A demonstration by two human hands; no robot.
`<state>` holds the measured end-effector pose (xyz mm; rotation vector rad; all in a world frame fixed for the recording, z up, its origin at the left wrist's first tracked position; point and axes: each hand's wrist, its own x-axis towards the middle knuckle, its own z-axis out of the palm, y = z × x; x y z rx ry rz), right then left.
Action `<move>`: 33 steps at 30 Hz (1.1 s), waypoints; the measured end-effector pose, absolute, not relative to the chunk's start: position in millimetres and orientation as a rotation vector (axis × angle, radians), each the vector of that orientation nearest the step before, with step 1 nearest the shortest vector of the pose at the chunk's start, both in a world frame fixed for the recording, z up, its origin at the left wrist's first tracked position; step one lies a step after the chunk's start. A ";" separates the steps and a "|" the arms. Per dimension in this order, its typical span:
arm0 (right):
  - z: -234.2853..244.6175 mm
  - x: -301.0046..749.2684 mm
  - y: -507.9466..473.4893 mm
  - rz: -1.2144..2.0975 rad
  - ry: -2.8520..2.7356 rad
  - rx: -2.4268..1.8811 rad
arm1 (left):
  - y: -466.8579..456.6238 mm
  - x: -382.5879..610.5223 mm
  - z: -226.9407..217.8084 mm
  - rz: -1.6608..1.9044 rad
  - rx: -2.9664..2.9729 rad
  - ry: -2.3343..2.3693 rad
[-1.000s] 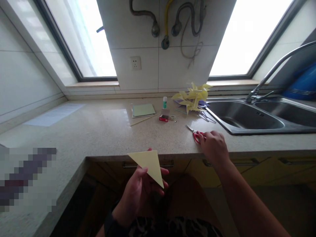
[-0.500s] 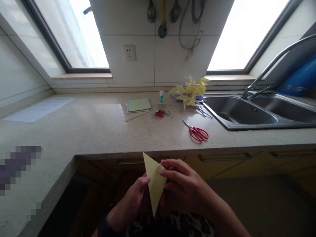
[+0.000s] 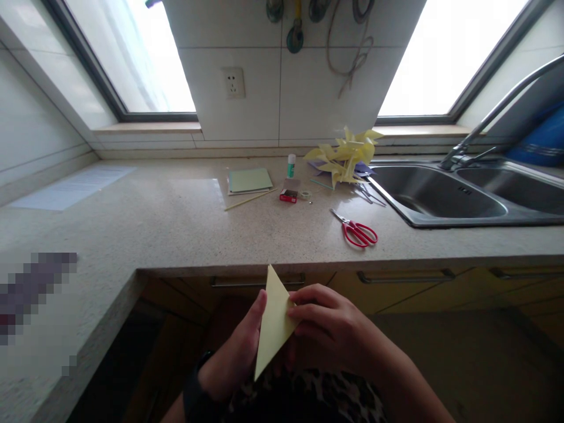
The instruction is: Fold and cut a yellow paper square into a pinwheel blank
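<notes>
A pale yellow sheet of paper [image 3: 274,320], folded into a triangle, is held in front of my body, just before the counter's front edge. My left hand [image 3: 240,346] grips its left side, the thumb lying along that edge. On the other side, my right hand [image 3: 328,320] pinches the paper's right corner between its fingers. Part of both hands' fingers is hidden behind the paper. Red-handled scissors [image 3: 356,230] lie on the counter beyond my right hand.
On the counter [image 3: 176,229] are a stack of green paper [image 3: 250,180], a thin stick [image 3: 249,200], a glue stick [image 3: 291,166], a small red box [image 3: 288,196] and a tape roll [image 3: 305,194]. Yellow paper pinwheels [image 3: 348,155] lie beside the steel sink [image 3: 440,220].
The folded paper has turned clockwise, its top point swinging right and its bottom point left. My left thumb has slid up along its edge. The view has tilted slightly.
</notes>
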<state>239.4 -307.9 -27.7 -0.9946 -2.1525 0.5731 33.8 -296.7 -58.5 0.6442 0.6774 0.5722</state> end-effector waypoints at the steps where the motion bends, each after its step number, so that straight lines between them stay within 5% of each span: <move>1: -27.4 239.6 -307.7 0.591 -2.156 -1.002 | -296.3 34.8 -57.3 0.577 0.646 0.654; 33: -23.5 240.2 -314.4 0.543 -2.204 -0.968 | -299.4 28.8 -53.0 0.594 0.729 0.616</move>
